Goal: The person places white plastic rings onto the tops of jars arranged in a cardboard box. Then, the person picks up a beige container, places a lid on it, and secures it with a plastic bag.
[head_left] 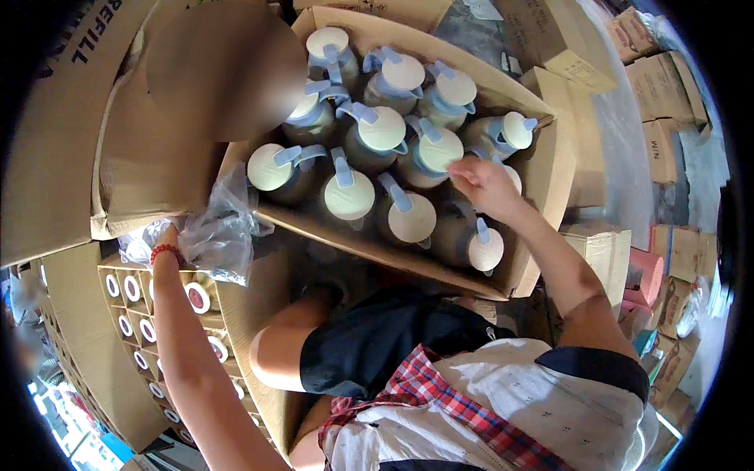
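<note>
My left hand (168, 236) reaches forward into crumpled clear plastic bags (224, 228) bunched around its fingers. It looks closed on the plastic, though the fingertips are mostly hidden. My right hand (488, 187) hangs over an open carton (377, 229) of jugs, its fingers curled together beside the pale round lid of one jug (438, 151). Whether anything is pinched in those fingers I cannot make out. Several similar jugs with cream lids and blue-grey handles stand in the carton, such as one jug (349, 195) at the near side. Another lid (512, 180) is partly behind my right hand.
Below my left forearm, an open divided box (212, 286) holds several items with white ring-shaped tops. A tall cardboard box (149, 177) stands at the far left. More cartons (577, 47) and a pink container (644, 279) are at the right. A blurred patch covers the upper left.
</note>
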A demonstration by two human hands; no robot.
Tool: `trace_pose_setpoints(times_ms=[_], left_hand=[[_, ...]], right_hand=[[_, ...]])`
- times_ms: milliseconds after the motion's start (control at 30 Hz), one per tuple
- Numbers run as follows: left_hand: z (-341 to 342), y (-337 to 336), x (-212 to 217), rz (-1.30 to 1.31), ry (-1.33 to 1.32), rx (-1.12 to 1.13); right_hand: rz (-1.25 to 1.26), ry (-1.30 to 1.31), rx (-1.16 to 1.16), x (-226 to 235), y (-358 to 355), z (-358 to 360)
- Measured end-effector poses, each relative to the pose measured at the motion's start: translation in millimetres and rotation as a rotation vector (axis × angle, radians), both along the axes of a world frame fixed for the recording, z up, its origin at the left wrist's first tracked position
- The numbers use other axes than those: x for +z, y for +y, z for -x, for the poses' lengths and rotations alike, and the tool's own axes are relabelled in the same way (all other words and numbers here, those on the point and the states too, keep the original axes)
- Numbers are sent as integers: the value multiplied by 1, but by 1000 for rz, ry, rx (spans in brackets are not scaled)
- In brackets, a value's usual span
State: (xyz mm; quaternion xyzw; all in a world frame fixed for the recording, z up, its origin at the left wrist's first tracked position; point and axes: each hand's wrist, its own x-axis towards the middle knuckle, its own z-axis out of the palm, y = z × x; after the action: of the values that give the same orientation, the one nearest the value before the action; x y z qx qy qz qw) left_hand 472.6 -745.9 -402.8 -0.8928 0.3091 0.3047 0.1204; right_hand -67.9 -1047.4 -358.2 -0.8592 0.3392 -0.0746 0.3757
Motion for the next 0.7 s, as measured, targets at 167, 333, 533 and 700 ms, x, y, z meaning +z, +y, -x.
trace_pose_setpoints(times_ms=[167,333,533,700], left_hand=[[24,19,31,254,-47,-38],[117,85,166,740,-261,79],[280,219,236,965,-163,544],[413,276,180,1143,122,651]], right_hand=[[140,502,331,-32,7,62],[-71,792,324,-100,4,57],[188,719,602,-32,-3,40],[-143,463,450,168,2,14]])
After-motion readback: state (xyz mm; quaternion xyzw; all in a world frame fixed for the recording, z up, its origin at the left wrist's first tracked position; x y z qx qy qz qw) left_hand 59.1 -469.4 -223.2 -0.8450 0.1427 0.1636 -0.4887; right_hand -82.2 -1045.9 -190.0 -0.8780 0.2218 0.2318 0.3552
